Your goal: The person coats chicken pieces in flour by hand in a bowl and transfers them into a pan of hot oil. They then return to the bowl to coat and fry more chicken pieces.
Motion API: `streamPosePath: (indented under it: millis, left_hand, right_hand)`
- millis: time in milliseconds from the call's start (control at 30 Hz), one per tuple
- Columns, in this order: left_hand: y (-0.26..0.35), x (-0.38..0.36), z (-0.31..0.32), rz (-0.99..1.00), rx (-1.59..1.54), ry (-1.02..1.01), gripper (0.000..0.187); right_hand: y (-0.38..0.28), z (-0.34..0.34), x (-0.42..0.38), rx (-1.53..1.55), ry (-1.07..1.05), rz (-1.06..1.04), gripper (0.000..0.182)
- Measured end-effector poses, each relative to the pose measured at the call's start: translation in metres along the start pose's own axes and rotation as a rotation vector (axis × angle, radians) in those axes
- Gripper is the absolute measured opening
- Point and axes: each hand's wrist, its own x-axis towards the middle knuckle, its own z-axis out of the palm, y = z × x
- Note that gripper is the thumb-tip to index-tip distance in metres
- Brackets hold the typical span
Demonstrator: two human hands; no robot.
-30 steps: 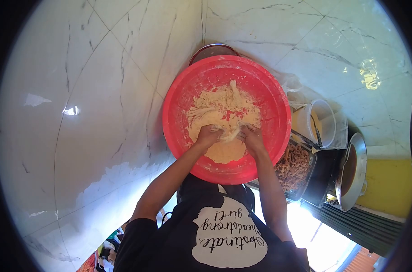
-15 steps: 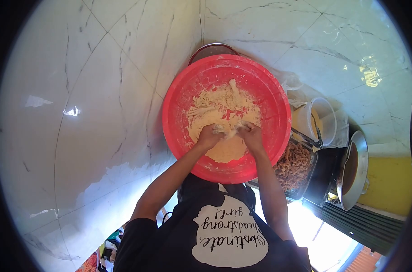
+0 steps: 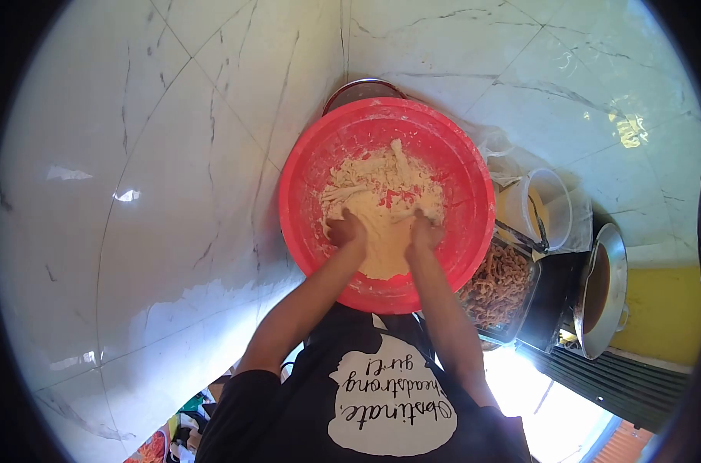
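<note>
A wide red plastic basin (image 3: 304, 154) holds pale flour (image 3: 385, 247) with flour-coated strips and lumps (image 3: 354, 189) towards its far side. My left hand (image 3: 347, 231) is down in the left part of the flour, its thumb raised and its fingers partly hidden and blurred. On the other side, my right hand (image 3: 425, 231) reaches into the flour near coated pieces, fingers curled downward and smeared by motion. A gap of flour lies between the two hands.
Right of the basin stands a container of brown fried strips (image 3: 498, 285). Beyond it are a clear plastic tub (image 3: 552, 207), black tongs (image 3: 524, 235) and a metal pan (image 3: 606, 289) of brown liquid. Marble-patterned tile walls (image 3: 212, 116) enclose the corner.
My hands were close together over the middle of the flour, fingers holding something whitish. They have moved apart and slightly down, one to each side.
</note>
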Motion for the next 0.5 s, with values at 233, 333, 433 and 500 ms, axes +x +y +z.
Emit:
streamPosePath:
  millis: [233, 333, 433, 500]
  left_hand:
    - [0.011, -0.035, -0.019, 0.010, 0.193, 0.060, 0.060]
    - [-0.005, -0.004, -0.019, -0.043, 0.103, 0.149, 0.061]
    - [-0.011, 0.010, -0.019, -0.006, 0.233, 0.146, 0.056]
    - [-0.017, 0.017, -0.027, 0.138, 0.274, -0.139, 0.049]
  right_hand:
    - [-0.009, 0.029, -0.016, -0.011, -0.242, 0.079, 0.016]
    - [-0.016, 0.037, -0.002, 0.141, -0.400, 0.198, 0.023]
    - [-0.013, 0.036, 0.020, -0.048, -0.577, 0.093, 0.031]
    - [0.003, 0.017, 0.035, -0.429, -0.584, -0.381, 0.034]
